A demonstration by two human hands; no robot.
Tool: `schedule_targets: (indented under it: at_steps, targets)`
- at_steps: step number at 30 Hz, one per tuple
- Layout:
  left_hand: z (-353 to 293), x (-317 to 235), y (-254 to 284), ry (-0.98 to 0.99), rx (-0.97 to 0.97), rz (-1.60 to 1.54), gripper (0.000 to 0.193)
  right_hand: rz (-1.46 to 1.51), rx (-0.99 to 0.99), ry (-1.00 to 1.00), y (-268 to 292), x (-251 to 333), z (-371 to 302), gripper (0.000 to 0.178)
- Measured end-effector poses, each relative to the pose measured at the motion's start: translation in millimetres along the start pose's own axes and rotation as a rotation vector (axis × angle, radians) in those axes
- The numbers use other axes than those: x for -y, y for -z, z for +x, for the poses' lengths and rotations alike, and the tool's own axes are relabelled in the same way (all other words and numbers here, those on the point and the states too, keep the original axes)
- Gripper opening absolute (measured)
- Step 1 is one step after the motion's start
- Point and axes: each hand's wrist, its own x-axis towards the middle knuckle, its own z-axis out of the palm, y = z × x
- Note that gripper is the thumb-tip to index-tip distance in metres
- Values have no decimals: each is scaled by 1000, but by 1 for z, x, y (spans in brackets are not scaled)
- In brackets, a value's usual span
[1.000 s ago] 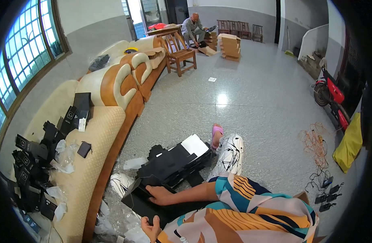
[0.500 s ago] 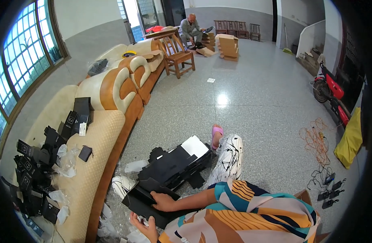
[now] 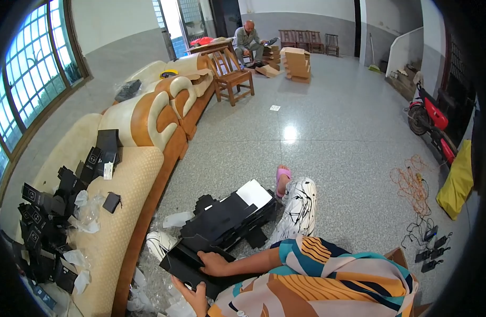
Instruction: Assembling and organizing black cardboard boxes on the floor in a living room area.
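A black cardboard box (image 3: 182,267), partly folded with its flaps up, is held low over my lap. My right hand (image 3: 213,263) reaches across from the right and grips the box's inner wall, fingers bent over the panel. Below it, my left hand (image 3: 194,297) holds the lower edge, thumb and fingers apart around the cardboard; some of its fingers are hidden. Just beyond the box lies a pile of flat black cardboard blanks (image 3: 221,219), with a white sheet (image 3: 255,194) on its far end.
Black boxes (image 3: 36,219) and plastic wrapping crowd the sofa (image 3: 129,174) at left. Clear plastic bags (image 3: 142,296) lie by my feet. Orange cord (image 3: 412,182) and black adapters (image 3: 432,253) are on the floor at right. A person (image 3: 248,42) sits far back near stacked cartons (image 3: 297,66).
My left hand has shifted slightly up against the box's lower edge. My right hand keeps its grip, and the box tilts only a little.
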Motion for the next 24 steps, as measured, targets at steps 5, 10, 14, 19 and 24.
schedule_targets:
  at_steps: [5,10,14,19,24]
  targets:
    - [3,-10,-6,-77,-73,272,84,-1,31,20,4,4,-2,37]
    - [2,-20,2,-21,82,63,84,-7,58,16,9,9,-5,36]
    - [-1,-19,6,112,108,-135,82,14,65,14,15,14,-8,34]
    - [-4,-31,0,133,72,-200,81,26,25,72,14,11,-9,33]
    - [-2,-27,1,78,79,-145,82,91,34,45,9,7,-6,33]
